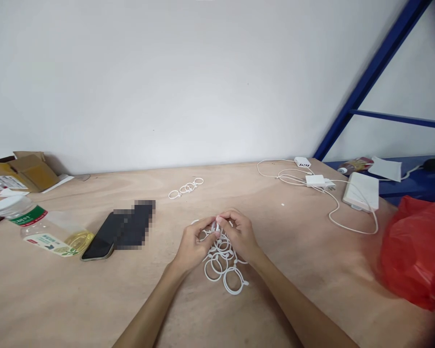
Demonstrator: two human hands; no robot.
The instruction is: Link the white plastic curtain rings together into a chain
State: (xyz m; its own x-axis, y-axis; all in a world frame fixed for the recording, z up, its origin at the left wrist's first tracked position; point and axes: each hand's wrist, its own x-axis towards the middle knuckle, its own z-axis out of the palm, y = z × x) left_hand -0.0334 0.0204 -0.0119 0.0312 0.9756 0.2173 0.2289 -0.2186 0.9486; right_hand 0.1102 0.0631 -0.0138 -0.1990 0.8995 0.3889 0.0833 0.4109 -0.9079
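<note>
- The left hand [195, 244] and the right hand [239, 234] meet over a tangle of white plastic rings [223, 258], which lies near the front of a wooden table [304, 285].
- Fingers of both hands are curled and closed, pinching one ring [214, 226] at the top of the tangle, with the two sets of fingertips almost touching. The fingers hide part of that ring.
- Beyond the tangle lies a short chain of linked white rings [186, 187], apart from it.
- To the left of the tangle, a phone [101, 238] lies face up, touching a dark object blurred past recognition [134, 224].
- Further left of the tangle, a clear plastic bottle [39, 227] lies on its side, with yellow liquid inside and a green label.
- Far left of the tangle, at the back edge, sits an open cardboard box [31, 171].
- To the right of the tangle, a white charger [315, 181] and a white cable [335, 212] trail around a flat white box [360, 191].
- Further right of the tangle sits a crumpled red plastic bag [415, 253].
- Behind and right of the tangle, a blue metal frame [373, 77] slants up a white wall [166, 72].
</note>
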